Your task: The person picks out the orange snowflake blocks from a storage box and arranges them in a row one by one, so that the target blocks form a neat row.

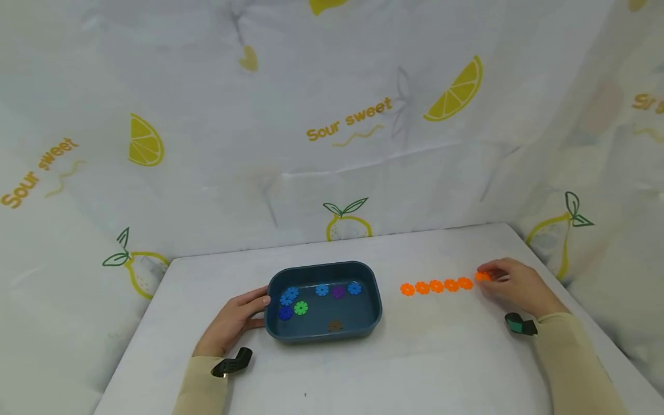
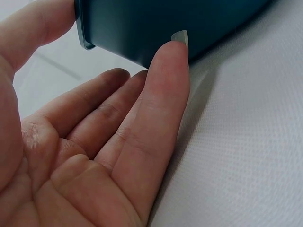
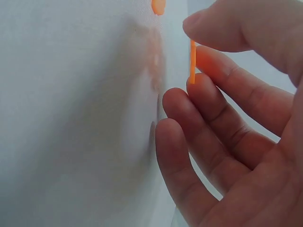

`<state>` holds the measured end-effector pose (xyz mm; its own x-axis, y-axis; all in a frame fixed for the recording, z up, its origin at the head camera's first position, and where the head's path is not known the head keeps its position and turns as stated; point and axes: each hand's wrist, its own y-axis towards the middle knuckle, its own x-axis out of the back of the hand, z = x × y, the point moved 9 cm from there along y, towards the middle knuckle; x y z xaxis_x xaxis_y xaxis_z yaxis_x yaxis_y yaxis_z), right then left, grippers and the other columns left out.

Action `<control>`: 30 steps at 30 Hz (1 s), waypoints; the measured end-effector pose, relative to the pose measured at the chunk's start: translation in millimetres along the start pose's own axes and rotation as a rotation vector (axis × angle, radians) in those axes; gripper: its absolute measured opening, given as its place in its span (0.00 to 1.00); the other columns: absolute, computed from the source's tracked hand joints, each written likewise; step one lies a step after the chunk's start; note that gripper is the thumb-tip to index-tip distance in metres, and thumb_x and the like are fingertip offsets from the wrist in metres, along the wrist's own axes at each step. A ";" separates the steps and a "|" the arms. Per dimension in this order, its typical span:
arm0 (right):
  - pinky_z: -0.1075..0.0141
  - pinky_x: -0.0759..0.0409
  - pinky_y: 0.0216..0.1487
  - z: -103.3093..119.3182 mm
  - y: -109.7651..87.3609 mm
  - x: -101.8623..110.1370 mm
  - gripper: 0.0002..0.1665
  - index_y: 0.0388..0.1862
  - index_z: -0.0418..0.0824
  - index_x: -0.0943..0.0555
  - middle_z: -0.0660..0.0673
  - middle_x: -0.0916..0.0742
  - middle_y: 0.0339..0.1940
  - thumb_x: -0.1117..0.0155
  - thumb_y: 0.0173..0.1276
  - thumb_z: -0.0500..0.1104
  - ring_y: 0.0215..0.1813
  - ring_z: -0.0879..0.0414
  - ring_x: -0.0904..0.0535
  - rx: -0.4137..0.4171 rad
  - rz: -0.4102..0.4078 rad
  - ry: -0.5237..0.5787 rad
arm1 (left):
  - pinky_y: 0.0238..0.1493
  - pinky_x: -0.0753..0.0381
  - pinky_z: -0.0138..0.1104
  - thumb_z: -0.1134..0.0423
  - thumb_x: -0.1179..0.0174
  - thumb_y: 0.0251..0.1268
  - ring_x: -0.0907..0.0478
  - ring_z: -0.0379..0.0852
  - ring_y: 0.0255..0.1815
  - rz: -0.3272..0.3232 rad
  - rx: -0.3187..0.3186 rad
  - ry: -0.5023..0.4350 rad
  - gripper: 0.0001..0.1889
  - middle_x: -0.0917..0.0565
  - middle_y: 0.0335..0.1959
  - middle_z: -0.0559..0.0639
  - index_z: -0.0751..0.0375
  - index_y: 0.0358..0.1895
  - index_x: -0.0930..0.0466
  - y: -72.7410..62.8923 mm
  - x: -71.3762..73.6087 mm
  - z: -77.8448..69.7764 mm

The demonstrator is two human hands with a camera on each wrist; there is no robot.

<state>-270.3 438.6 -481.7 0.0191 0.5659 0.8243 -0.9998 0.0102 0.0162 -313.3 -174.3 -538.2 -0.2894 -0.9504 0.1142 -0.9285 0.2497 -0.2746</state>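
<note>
My left hand (image 1: 228, 324) holds the left end of a dark blue-grey plastic tray (image 1: 327, 332), its thumb over the rim. In the left wrist view a fingertip (image 2: 168, 61) lies against the tray's outer wall, low by the table. My right hand (image 1: 519, 286) pinches an orange flower-shaped disc (image 1: 483, 276) between thumb and fingers. In the right wrist view this disc (image 3: 192, 64) shows edge-on, a little off the white surface. Left of that hand, several orange flower-shaped discs (image 1: 437, 286) lie side by side in a row.
Inside the tray are several blue discs (image 1: 322, 290), a purple disc (image 1: 338, 292), a green disc (image 1: 301, 308) and a brown disc (image 1: 335, 325). The white table (image 1: 415, 369) meets a lemon-print cloth (image 1: 233, 202) at the back and sides.
</note>
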 end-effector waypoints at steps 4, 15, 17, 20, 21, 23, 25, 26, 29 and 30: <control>0.73 0.19 0.45 -1.9 0.2 -2.1 0.23 0.59 0.38 0.13 0.37 0.12 0.55 0.23 0.72 0.49 0.54 0.43 0.16 -0.004 0.002 -0.014 | 0.60 0.10 0.44 0.48 0.33 0.77 0.21 0.52 0.74 0.003 0.001 -0.007 0.35 0.27 0.82 0.56 0.57 0.81 0.28 0.8 -0.5 0.2; 0.73 0.20 0.46 -1.7 4.7 -6.2 0.22 0.58 0.38 0.12 0.37 0.12 0.56 0.22 0.70 0.47 0.54 0.46 0.17 0.030 -0.017 -0.033 | 0.60 0.09 0.43 0.48 0.33 0.77 0.21 0.51 0.74 -0.005 0.002 -0.011 0.35 0.26 0.81 0.56 0.57 0.81 0.28 0.9 0.0 1.4; 0.73 0.20 0.46 -1.7 5.3 -7.1 0.22 0.58 0.38 0.12 0.37 0.12 0.56 0.22 0.70 0.47 0.54 0.46 0.17 0.031 -0.016 -0.038 | 0.60 0.10 0.44 0.48 0.33 0.77 0.21 0.52 0.74 -0.001 0.002 -0.011 0.35 0.26 0.81 0.56 0.57 0.81 0.28 0.8 -0.2 1.7; 0.73 0.21 0.46 -1.0 6.1 -7.3 0.21 0.57 0.39 0.12 0.38 0.12 0.55 0.22 0.70 0.47 0.54 0.46 0.17 0.041 -0.022 -0.042 | 0.60 0.10 0.44 0.48 0.33 0.78 0.21 0.51 0.74 0.002 -0.002 -0.012 0.35 0.26 0.81 0.57 0.57 0.81 0.28 0.8 -0.3 1.6; 0.73 0.21 0.47 -0.8 6.4 -7.5 0.21 0.57 0.39 0.12 0.39 0.12 0.55 0.22 0.70 0.47 0.54 0.46 0.18 0.045 -0.025 -0.043 | 0.60 0.10 0.44 0.49 0.33 0.78 0.21 0.51 0.74 0.002 -0.003 -0.012 0.35 0.26 0.81 0.57 0.57 0.81 0.28 0.8 -0.3 1.4; 0.73 0.21 0.47 -0.5 7.0 -7.9 0.20 0.57 0.39 0.12 0.39 0.12 0.55 0.22 0.70 0.46 0.54 0.46 0.18 0.052 -0.026 -0.043 | 0.60 0.10 0.44 0.49 0.33 0.78 0.21 0.51 0.74 0.001 -0.003 -0.015 0.34 0.26 0.81 0.56 0.58 0.81 0.28 0.8 -0.3 1.2; 0.74 0.21 0.47 -0.6 7.4 -8.4 0.20 0.56 0.39 0.12 0.39 0.12 0.55 0.22 0.69 0.46 0.54 0.47 0.18 0.056 -0.025 -0.044 | 0.60 0.10 0.44 0.49 0.33 0.78 0.21 0.51 0.74 0.000 -0.001 -0.015 0.35 0.26 0.81 0.56 0.58 0.81 0.28 0.8 -0.4 1.0; 0.74 0.21 0.47 -0.7 7.6 -8.8 0.20 0.56 0.39 0.12 0.39 0.12 0.55 0.22 0.69 0.46 0.54 0.47 0.18 0.057 -0.023 -0.046 | 0.60 0.09 0.44 0.49 0.33 0.78 0.21 0.51 0.74 -0.001 -0.001 -0.015 0.35 0.26 0.81 0.56 0.58 0.81 0.28 0.7 -0.5 0.8; 0.73 0.21 0.47 -0.9 8.2 -9.2 0.20 0.56 0.39 0.12 0.39 0.12 0.55 0.22 0.69 0.46 0.54 0.46 0.18 0.058 -0.020 -0.050 | 0.60 0.09 0.44 0.48 0.33 0.77 0.21 0.51 0.74 -0.003 0.001 -0.016 0.35 0.26 0.81 0.56 0.58 0.81 0.28 0.5 -0.6 0.4; 0.73 0.21 0.47 -0.7 8.5 -9.5 0.20 0.56 0.39 0.12 0.39 0.12 0.55 0.22 0.69 0.46 0.54 0.46 0.18 0.058 -0.017 -0.053 | 0.60 0.09 0.44 0.48 0.32 0.77 0.21 0.51 0.74 -0.003 0.002 -0.016 0.35 0.25 0.81 0.56 0.58 0.81 0.28 0.5 -0.5 0.3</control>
<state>-279.0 433.9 -489.8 0.0376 0.5219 0.8522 -0.9977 -0.0289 0.0617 -313.5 -173.7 -538.7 -0.2828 -0.9540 0.0998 -0.9290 0.2466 -0.2758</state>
